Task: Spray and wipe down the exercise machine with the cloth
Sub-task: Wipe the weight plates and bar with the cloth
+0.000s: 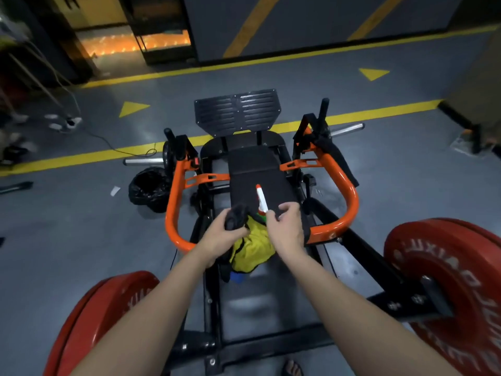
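Our left hand (230, 230) clenches bunched black cloth (236, 217), ready to wipe; right hand (287, 226) pinches white orange-tipped spray bottle (261, 198), aimed at black seat pad (252, 166).

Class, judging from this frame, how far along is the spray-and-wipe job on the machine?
Done: nothing visibly; the black seat pad shows no wet streaks. In hand: the left hand grips the dark cloth, the right hand holds the spray bottle above the pad. Left: spraying and wiping the pad and orange frame.
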Motion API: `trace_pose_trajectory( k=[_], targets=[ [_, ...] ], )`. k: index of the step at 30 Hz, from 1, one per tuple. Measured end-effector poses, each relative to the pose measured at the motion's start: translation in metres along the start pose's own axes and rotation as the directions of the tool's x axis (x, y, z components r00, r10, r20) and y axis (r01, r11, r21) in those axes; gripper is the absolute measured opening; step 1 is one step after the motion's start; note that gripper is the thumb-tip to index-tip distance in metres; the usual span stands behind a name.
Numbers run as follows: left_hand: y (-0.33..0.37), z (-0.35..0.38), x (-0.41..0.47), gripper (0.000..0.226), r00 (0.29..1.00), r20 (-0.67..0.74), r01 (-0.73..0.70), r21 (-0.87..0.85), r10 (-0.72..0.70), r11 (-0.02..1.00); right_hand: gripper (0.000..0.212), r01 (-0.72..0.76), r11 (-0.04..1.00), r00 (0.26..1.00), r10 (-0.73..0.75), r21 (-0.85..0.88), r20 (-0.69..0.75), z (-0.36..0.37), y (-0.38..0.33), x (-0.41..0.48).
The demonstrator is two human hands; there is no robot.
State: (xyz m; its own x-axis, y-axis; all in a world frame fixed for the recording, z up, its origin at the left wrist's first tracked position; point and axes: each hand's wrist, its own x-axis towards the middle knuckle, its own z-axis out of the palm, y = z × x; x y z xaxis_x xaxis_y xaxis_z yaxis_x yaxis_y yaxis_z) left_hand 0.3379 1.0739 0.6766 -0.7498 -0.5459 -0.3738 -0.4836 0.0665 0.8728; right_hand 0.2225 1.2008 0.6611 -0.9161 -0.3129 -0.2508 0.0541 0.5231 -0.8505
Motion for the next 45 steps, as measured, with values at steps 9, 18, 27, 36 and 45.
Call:
trace_pose_trajectory(
  k=[9, 18, 27, 36, 45],
  targets=[
    [-0.024, -0.019, 0.002, 0.039, 0.997, -0.025, 0.067, 0.04, -0.066, 0.997, 0.048, 0.065, 0.99, 0.982, -0.041, -0.124, 0.183, 0.038, 0.023, 0.06],
    [-0.047, -0.039, 0.001, 0.043, 0.98, -0.14, 0.129, -0.074, -0.139, 0.989, 0.025, 0.057, 0.991, 0.99, -0.041, -0.119, 0.134, 0.05, 0.033, 0.054],
    [-0.059, -0.069, -0.009, 0.029, 0.992, -0.093, 0.076, -0.096, -0.085, 0.993, 0.023, 0.306, 0.937, 0.952, -0.296, -0.17, 0.082, 0.067, 0.04, -0.009],
    [-0.095, -0.204, -0.077, 0.025, 0.985, -0.162, -0.068, -0.108, 0.05, 0.992, 0.019, 0.413, 0.897, 0.909, -0.395, -0.155, 0.136, 0.163, -0.022, -0.136],
    [-0.162, -0.379, -0.147, 0.076, 0.994, -0.064, -0.09, -0.033, 0.088, 0.995, 0.02, 0.465, 0.86, 0.881, -0.474, -0.21, 0.011, 0.277, -0.066, -0.263]
  ],
)
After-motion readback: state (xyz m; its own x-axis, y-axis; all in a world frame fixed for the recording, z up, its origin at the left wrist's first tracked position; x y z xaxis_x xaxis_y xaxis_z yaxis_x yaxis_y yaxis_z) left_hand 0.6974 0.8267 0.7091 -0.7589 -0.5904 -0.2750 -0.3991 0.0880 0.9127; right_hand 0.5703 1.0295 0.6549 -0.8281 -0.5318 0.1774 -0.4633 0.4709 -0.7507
